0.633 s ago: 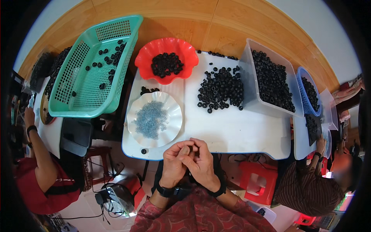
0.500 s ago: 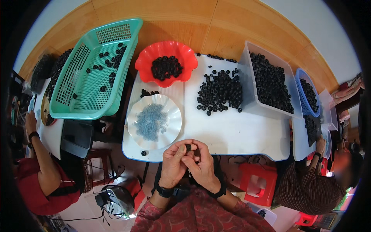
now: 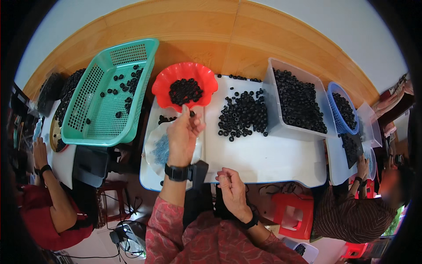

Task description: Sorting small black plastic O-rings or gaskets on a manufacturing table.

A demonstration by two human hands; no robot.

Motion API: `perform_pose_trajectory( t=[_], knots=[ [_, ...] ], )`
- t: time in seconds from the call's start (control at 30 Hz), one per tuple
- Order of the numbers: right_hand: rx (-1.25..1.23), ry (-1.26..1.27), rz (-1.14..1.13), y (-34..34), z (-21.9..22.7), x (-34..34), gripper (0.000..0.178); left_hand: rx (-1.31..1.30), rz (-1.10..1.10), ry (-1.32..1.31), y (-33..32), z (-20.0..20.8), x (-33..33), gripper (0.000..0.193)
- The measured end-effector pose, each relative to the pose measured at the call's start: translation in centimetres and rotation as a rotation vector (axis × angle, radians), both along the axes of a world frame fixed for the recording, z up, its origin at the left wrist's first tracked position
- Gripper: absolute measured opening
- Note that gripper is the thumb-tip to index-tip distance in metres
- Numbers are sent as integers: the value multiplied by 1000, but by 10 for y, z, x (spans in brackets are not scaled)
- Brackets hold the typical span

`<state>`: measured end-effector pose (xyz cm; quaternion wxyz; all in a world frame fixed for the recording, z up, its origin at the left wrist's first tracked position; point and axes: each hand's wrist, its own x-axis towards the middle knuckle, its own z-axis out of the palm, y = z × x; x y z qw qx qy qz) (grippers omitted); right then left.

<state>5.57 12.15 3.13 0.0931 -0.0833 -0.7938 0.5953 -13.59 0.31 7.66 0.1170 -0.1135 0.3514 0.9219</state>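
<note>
My left hand [image 3: 183, 132] reaches over the white tabletop to the near rim of a red wavy-edged bowl [image 3: 158, 90]. A small black ring-shaped piece [image 3: 192, 113] is at its closed fingertips. Several similar black pieces [image 3: 185, 91] lie in that bowl. Beneath my left forearm, a white scalloped plate [image 3: 151, 132] holds small pale-blue translucent bits [image 3: 161, 148], partly covered by the arm. At the table's front edge is my right hand [image 3: 233, 193], fingers curled in with the thumb against them. Whatever those fingers may hold is too small to make out.
A heap of black pieces [image 3: 243, 113] lies beside a clear plastic bin [image 3: 274, 125] full of them. Left stands a green mesh basket [image 3: 94, 140]; farther right, a blue basket [image 3: 334, 119]. Co-workers sit on both sides. A red stool [image 3: 281, 229] is below the table.
My hands, together at the table's front edge before, have parted. The left has gone forward to the red bowl with the black piece; the right stays near the edge. The view has shifted slightly.
</note>
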Motion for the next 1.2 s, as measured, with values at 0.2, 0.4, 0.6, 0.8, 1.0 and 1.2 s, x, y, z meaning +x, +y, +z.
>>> perform_pose_trajectory(
  t=[0.2,0.4,0.6,0.8,1.0,1.2],
  knots=[
    [18,6,-34,11,-1,-3,30,-26,67,44,5,9,-10,24],
    [339,180,-69,37,15,-25,24,-95,-106,27,9,-4,58,23],
    [706,207,-34,55,31,-59,47,-140,-220,-82,15,-39,119,19],
    [930,182,-48,69,13,-91,59,-162,-227,-26,21,-47,130,20],
    [859,141,5,68,18,-96,48,-157,-207,-19,19,-52,132,19],
    [641,126,96,64,17,-82,46,-191,-208,-28,17,-52,134,21]
  ],
)
